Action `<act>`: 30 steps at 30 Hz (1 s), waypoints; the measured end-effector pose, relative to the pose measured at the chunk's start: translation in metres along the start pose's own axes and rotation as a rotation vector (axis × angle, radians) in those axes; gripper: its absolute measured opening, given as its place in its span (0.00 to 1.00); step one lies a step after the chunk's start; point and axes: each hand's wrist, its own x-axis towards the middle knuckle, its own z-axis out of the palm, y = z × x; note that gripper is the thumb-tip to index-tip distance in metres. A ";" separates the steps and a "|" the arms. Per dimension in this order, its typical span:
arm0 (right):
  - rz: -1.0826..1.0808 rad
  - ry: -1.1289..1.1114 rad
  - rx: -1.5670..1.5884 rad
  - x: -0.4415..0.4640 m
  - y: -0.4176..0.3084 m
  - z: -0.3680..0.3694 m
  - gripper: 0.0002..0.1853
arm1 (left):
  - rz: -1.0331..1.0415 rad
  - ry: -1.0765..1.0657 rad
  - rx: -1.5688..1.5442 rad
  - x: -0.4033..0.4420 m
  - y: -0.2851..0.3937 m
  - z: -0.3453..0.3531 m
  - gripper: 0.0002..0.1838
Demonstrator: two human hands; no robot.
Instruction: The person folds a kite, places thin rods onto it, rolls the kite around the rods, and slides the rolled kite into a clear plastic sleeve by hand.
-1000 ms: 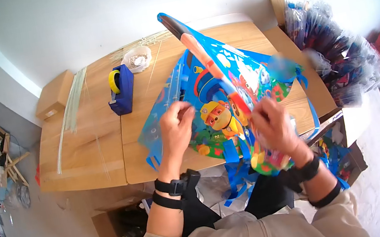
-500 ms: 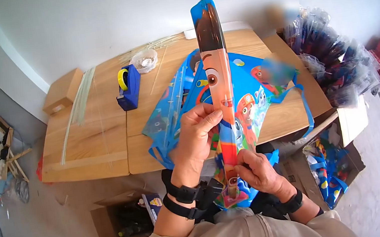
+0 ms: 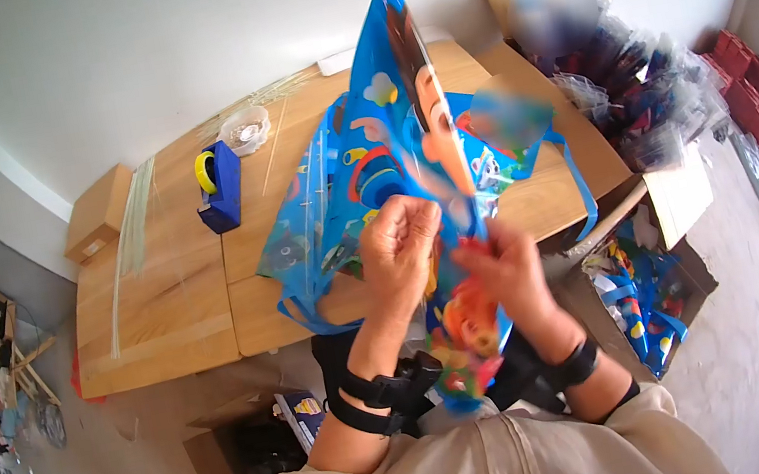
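Note:
A glossy blue plastic sheet (image 3: pixel 385 84) printed with cartoon figures stands up in front of me, partly folded lengthwise, its top narrowing to a point. My left hand (image 3: pixel 398 246) pinches its left side at mid-height between thumb and fingers. On the right edge, my right hand (image 3: pixel 511 275) is blurred by motion, its fingers curled against a reddish part of the sheet. The lower end hangs down to my lap. Behind it on the table lies more blue printed plastic (image 3: pixel 303 235) with blue straps, partly hidden by the sheet.
On the wooden table (image 3: pixel 173 319) are a blue tape dispenser (image 3: pixel 223 188), a clear round tub (image 3: pixel 245 132), thin pale rods (image 3: pixel 133 219) and a cardboard box (image 3: pixel 98 213). Open cartons (image 3: pixel 650 301) stand below. Plastic-wrapped bundles (image 3: pixel 644 94) are piled at the right.
The narrow folded strip has opened out into a wider sheet, showing more blue print. My right hand has moved up along its edge. The view has shifted slightly.

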 end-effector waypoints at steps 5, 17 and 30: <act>0.109 0.258 0.310 0.062 0.047 -0.140 0.05 | -0.260 -0.144 0.192 -0.007 -0.033 -0.035 0.08; -0.660 1.223 -1.359 0.107 -0.130 -0.469 0.15 | -0.502 -0.103 0.217 -0.012 -0.097 -0.047 0.05; -0.135 0.526 -1.671 0.219 0.002 -0.414 0.18 | -0.621 -0.112 0.357 -0.010 -0.141 -0.046 0.06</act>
